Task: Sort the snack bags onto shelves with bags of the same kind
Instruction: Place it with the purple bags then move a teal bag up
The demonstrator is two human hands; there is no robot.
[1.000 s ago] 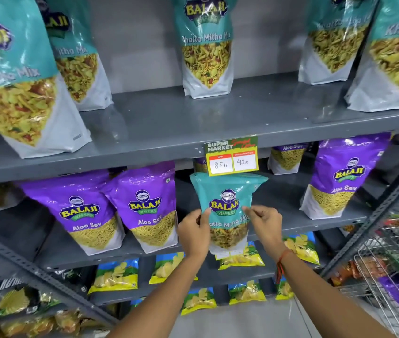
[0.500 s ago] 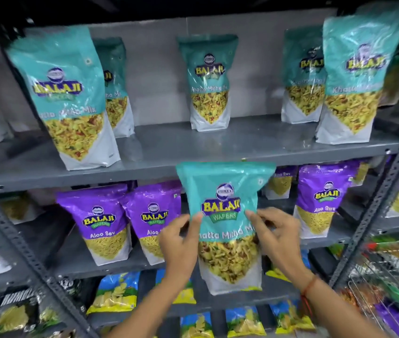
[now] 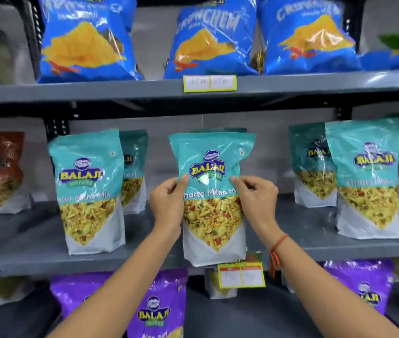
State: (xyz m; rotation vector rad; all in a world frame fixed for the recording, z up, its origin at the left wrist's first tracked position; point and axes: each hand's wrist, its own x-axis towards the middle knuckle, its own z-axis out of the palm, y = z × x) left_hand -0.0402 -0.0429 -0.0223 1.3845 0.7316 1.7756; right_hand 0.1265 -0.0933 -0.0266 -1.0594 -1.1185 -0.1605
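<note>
- Hands pinch one teal Khatta Mitha Mix bag [image 3: 214, 198] by its two side edges, upright, at the picture's centre
- Left hand [image 3: 169, 203] has its grip closed on the bag's 9 o'clock edge; right hand [image 3: 257, 198] on the 3 o'clock edge
- Bag's bottom hangs over the front lip of the middle shelf [image 3: 35, 254]
- Matching teal bags [image 3: 88, 191] stand at 9 and 3 o'clock on that shelf
- Blue chip bags [image 3: 83, 40] sit at 12 o'clock, purple bags [image 3: 157, 308] at 6 o'clock
</note>
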